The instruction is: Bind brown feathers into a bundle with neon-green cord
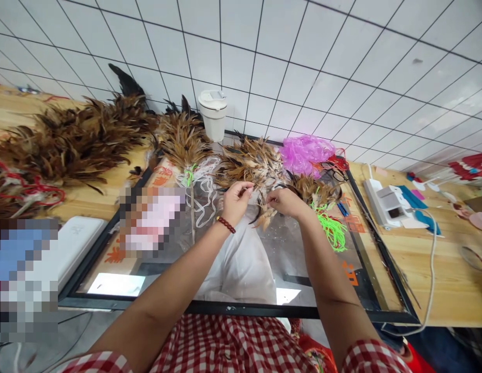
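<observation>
My left hand (238, 201), with a beaded bracelet (226, 224) at the wrist, is closed in a pinch at the near edge of a pile of brown feathers (244, 160). What its fingertips hold is too small to make out. To its right, my right hand (285, 201) is closed, its fingertips on a light brown feather (263, 216) above the glass top (291, 248). Left of my hands, a feather bundle (182, 137) on a stick (193, 215) is bound with green string, beside loose white string (205, 194). Another feather bundle (314, 189) lies to the right, near bright green strings (332, 228).
A large heap of feather bundles (78, 137) covers the left of the table. A white lidded cup (213, 115) stands by the tiled wall. A pink plastic bag (307, 153) lies behind the right bundle. At the right are a white power strip (377, 202) and its cable (432, 264).
</observation>
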